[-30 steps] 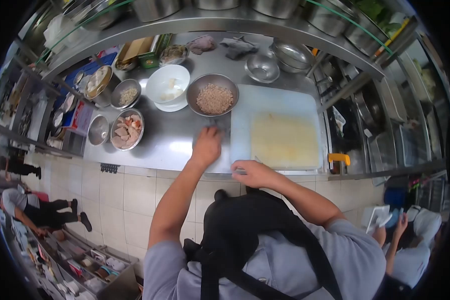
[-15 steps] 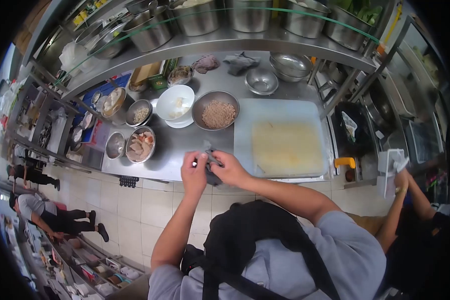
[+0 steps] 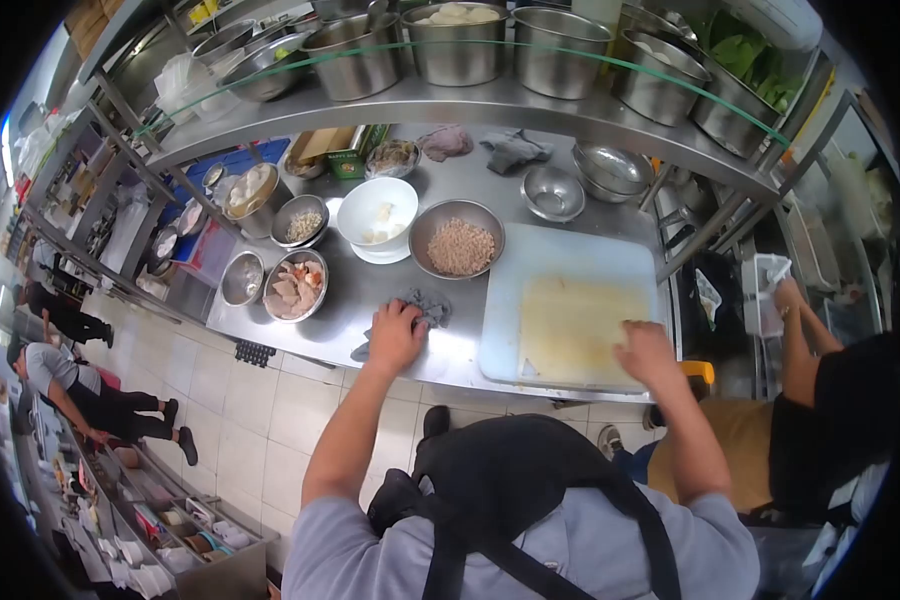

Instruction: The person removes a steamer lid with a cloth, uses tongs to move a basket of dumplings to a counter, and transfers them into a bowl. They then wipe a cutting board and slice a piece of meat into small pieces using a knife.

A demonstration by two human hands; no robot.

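My left hand (image 3: 398, 335) rests on a crumpled grey cloth (image 3: 428, 308) on the steel counter, fingers over its near side. At the right part of the cutting board (image 3: 505, 300), my right hand (image 3: 646, 352) hovers over or touches the surface, its fingers loosely bent and apart. I see nothing held in it. A wet yellowish stain covers much of the white board. Just behind the cloth stands a steel bowl of minced meat (image 3: 458, 246). Left of that is a white bowl (image 3: 378, 212) with a few pale pieces.
A bowl of raw meat pieces (image 3: 296, 287) and a small steel bowl (image 3: 243, 279) stand at the left. Steel pots (image 3: 455, 55) line the overhead shelf (image 3: 450, 105). At the right, another person's hand (image 3: 788, 294) holds a white container (image 3: 763, 292).
My hands have parted. The grey cloth, previously held up between both, now lies on the counter under my left hand. My right hand has moved right to the board. The view has shifted.
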